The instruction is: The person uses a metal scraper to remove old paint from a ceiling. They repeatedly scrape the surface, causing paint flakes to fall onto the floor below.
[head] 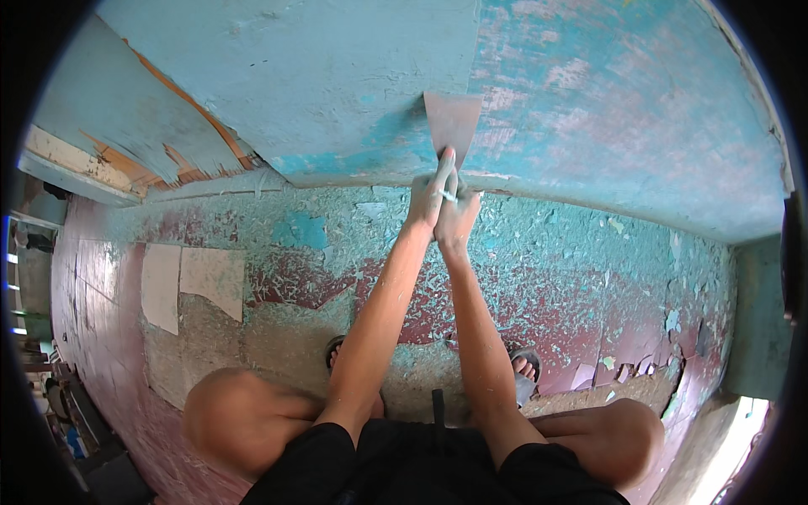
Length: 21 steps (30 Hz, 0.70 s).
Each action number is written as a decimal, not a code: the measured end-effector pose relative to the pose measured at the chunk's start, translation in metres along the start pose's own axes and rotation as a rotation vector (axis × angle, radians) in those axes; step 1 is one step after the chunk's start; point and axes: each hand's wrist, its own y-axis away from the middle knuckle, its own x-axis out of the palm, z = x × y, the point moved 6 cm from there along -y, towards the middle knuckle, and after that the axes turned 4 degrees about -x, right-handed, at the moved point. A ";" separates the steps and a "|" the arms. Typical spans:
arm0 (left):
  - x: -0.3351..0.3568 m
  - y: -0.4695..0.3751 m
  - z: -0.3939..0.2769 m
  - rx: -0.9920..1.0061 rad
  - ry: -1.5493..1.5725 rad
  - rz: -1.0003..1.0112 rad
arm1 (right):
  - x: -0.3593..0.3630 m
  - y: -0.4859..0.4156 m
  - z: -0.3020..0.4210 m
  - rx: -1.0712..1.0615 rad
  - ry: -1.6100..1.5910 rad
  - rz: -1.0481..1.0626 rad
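Observation:
A wide-bladed paint scraper (453, 123) lies with its metal blade against the blue-painted wall (353, 69). My left hand (430, 197) is on the scraper, one finger stretched along the lower blade. Close beside it, my right hand (459, 218) wraps the handle, which the hands mostly hide. Pale dust coats the fingers of both. To the right of the blade is a scraped patch (555, 82) with brighter turquoise and pinkish bare spots; the paler paint left of it looks mostly intact, apart from a scraped strip low down.
Paint flakes (536, 252) litter the dark red floor along the wall base. Splintered wood (183, 167) shows at a broken panel on the left. Pale tile pieces (208, 271) lie left of my sandalled feet. Broken floor covering (631, 369) sits at right, near a greenish post (757, 315).

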 end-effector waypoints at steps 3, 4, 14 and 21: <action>0.003 -0.004 -0.008 -0.056 -0.077 0.039 | 0.001 -0.008 0.006 0.011 0.032 0.015; 0.004 -0.005 -0.010 -0.047 -0.102 0.049 | 0.002 -0.009 0.007 -0.017 0.037 -0.013; 0.000 0.006 -0.006 0.042 -0.084 -0.063 | -0.001 0.001 -0.002 -0.080 0.051 -0.026; 0.004 -0.001 -0.010 -0.074 -0.205 0.074 | 0.000 -0.007 0.009 -0.002 0.004 -0.010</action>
